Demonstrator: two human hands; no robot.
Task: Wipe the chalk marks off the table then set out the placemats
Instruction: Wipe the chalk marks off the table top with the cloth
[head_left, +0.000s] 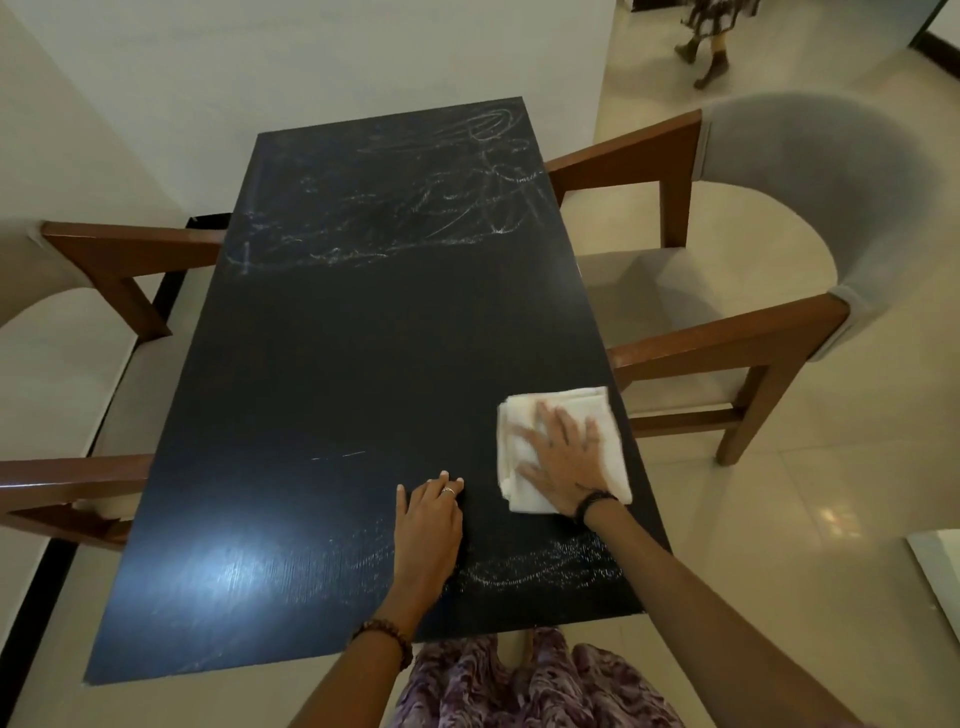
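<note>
A black rectangular table (332, 374) stretches away from me. White chalk scribbles (415, 197) cover its far third, and a fainter chalk patch (540, 569) lies near the front right corner. My right hand (563, 457) presses flat, fingers spread, on a folded white cloth (571, 402) by the table's right edge. My left hand (428, 519) rests on the tabletop just left of the cloth, fingers curled under, holding nothing. No placemats are in view.
A wooden armchair with grey back (810, 171) stands right of the table, and another wooden armchair (104, 260) on the left. White walls lie behind and left. Another person's feet (706, 57) are on the tiled floor at the far right.
</note>
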